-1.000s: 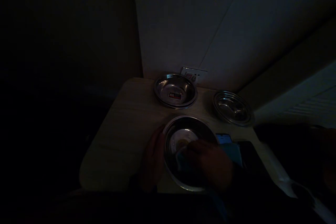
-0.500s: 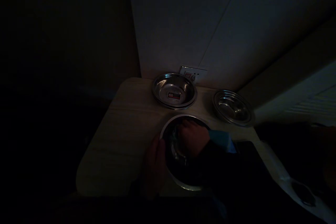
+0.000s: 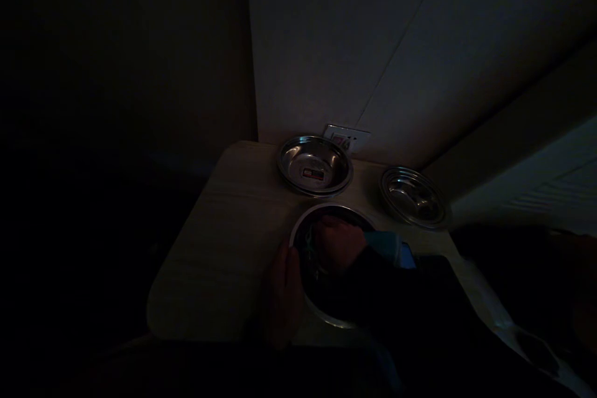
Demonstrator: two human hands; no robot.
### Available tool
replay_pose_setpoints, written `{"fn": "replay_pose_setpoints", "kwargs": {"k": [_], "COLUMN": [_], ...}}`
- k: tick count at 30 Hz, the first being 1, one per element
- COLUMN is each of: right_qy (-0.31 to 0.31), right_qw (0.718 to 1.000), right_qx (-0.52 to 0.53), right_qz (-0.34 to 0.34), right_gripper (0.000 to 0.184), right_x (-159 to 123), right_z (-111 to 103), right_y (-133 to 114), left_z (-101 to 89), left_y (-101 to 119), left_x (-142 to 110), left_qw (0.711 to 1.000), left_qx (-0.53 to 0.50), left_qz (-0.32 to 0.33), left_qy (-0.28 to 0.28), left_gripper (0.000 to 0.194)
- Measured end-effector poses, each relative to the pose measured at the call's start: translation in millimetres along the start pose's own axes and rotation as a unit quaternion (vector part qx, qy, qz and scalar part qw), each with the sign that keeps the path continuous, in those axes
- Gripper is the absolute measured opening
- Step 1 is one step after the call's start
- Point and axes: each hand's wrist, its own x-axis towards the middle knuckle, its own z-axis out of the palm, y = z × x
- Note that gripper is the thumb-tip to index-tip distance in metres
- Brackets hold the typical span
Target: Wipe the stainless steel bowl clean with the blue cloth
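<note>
The scene is very dark. A steel bowl (image 3: 321, 314) stands near the front of a small wooden table (image 3: 219, 249). My left hand (image 3: 284, 292) lies against the bowl's left rim, its fingers wrapped round the outside. My right hand (image 3: 338, 242) is inside the bowl, pressed down on a light blue cloth (image 3: 389, 245) that trails out over the right rim. A dark sleeve covers my right forearm.
Two more steel bowls stand at the back of the table: one with a label inside (image 3: 314, 166) and one to its right (image 3: 413, 196). A wall socket (image 3: 346, 137) sits behind them. White bedding (image 3: 536, 193) lies to the right.
My right hand with the cloth went from the bowl's near side to its far inner side and stays there. My left hand keeps its hold on the rim.
</note>
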Motion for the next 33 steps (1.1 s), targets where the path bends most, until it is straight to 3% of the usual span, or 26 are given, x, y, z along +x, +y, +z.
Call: {"fn": "replay_pose_setpoints", "kwargs": {"k": [5,7,10,15,18,23,28,30,33], "right_qy": [-0.055,-0.065,-0.040,0.022,0.021,-0.041,-0.159,-0.166,-0.044], "right_qw": [0.987,0.984,0.990,1.000,0.998,0.979,0.965,0.959,0.950], "right_qx": [0.026,0.023,0.004,-0.020,-0.013,0.001,-0.005,0.052,0.260], "right_qz": [-0.148,-0.164,-0.136,-0.006,-0.050,-0.199,-0.210,-0.221,-0.167], "right_gripper": [0.025,0.024,0.024,0.026,0.024,0.024,0.019,0.017,0.023], "right_x": [-22,-29,-21,8,6,-19,-40,-49,-60], "right_z": [3,2,-1,-1,2,0,-10,-14,-19], "right_y": [-6,-5,-1,1,-1,-1,20,33,51], "left_z": [6.7,7.7,5.5,3.2,7.0,13.1,6.3,0.9,-7.2], "left_y": [1,1,2,3,0,-3,-2,-3,-5], "left_x": [-3,-4,-3,-2,0,1,-1,-1,1], "left_qw": [0.998,0.997,0.998,0.999,0.999,0.997,0.999,1.000,0.999], "left_qx": [0.012,0.003,-0.004,0.008,0.010,0.029,0.022,0.013,0.019], "left_qz": [-0.049,-0.052,-0.041,-0.027,-0.011,-0.008,-0.013,0.007,0.024], "left_qy": [0.046,0.052,0.042,0.033,0.042,0.075,0.047,0.006,-0.026], "left_gripper": [0.040,0.039,0.037,0.039,0.039,0.040,0.040,0.041,0.040]}}
